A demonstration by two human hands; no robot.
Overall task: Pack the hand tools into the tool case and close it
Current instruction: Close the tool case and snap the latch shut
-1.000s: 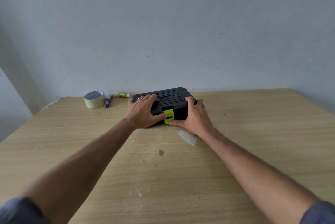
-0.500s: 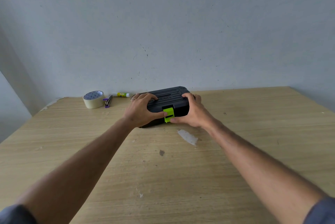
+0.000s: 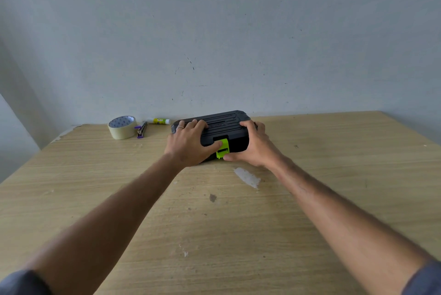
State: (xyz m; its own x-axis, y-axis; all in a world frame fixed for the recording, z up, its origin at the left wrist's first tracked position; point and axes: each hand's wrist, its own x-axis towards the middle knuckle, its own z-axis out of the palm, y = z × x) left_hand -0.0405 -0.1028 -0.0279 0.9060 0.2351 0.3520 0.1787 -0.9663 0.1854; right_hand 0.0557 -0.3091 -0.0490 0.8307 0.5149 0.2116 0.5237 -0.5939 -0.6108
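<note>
A black ribbed tool case [image 3: 224, 122] lies with its lid down near the back of the wooden table, a lime-green latch [image 3: 223, 149] on its front face. My left hand [image 3: 191, 143] grips the case's left side, fingers over the lid and thumb on the latch. My right hand [image 3: 254, 145] grips the right side, fingers curled over the lid edge, thumb under the latch's lower end. No hand tools are visible outside the case.
A roll of masking tape [image 3: 122, 127], a small purple stapler [image 3: 141, 130] and a glue stick [image 3: 159, 121] lie at the back left by the wall. The wooden table [image 3: 214, 223] has a white scuffed patch [image 3: 247, 177] just in front of the case.
Both hands have shifted slightly on the case, the right hand's fingers curling further over the lid. The thumbs stay at the green latch; the case has barely moved.
</note>
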